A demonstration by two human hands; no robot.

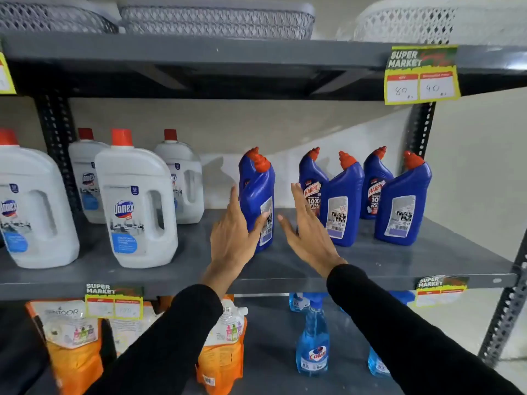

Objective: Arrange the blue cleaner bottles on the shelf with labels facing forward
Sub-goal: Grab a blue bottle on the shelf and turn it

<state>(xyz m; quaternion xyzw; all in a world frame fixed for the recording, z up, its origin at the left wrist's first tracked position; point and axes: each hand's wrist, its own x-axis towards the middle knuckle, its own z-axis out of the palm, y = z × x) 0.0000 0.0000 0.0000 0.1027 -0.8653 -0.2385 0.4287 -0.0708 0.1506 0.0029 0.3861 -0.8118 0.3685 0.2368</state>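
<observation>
Five blue cleaner bottles with red caps stand on the grey middle shelf (pixel 399 260). My left hand (pixel 232 238) grips the leftmost blue bottle (pixel 256 195) around its lower body; its back label shows. My right hand (pixel 309 232) hovers open just right of that bottle, fingers spread, holding nothing. Two front bottles (pixel 342 203) (pixel 402 203) show grey back labels. Behind them, two rear bottles (pixel 310 183) (pixel 375 183) show red front labels.
White jugs with red caps (pixel 137 206) fill the shelf's left half. A black perforated upright (pixel 57 143) stands between them. Grey baskets (pixel 216 21) sit on top. Below are orange pouches (pixel 77 346) and blue spray bottles (pixel 313 346). A yellow price tag (pixel 422 75) hangs above.
</observation>
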